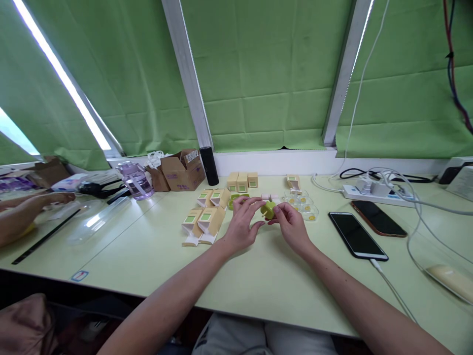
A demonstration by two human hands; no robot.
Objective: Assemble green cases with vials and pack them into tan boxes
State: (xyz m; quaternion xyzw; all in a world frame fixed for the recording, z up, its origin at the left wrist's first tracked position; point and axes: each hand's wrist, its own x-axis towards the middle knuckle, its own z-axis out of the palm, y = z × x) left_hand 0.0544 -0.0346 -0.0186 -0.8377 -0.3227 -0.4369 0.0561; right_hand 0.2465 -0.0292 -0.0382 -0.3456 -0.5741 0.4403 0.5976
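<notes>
Between the thumb and fingers of my right hand (291, 227) is a small olive-green rounded piece (268, 210) with a short pale peg sticking out. My left hand (242, 224) reaches over from the other side, fingers stretched and thumb apart. Its fingertips are close to the green piece; whether they touch it I cannot tell. Partly hidden behind my left hand lie more green pieces (232, 201). Past my hands is a pinkish-white item (269, 196), too small to name. Clear plastic cups with yellow centres (306, 207) sit just beyond my right hand.
Left of my hands stand several small open cartons (210, 220), with closed cartons (242, 182) behind. One open carton (293, 183) stands farther right. Two phones (358, 234), cables and a power strip (377, 195) occupy the right. A purple bottle (135, 180) and another person's arm (35, 209) are left.
</notes>
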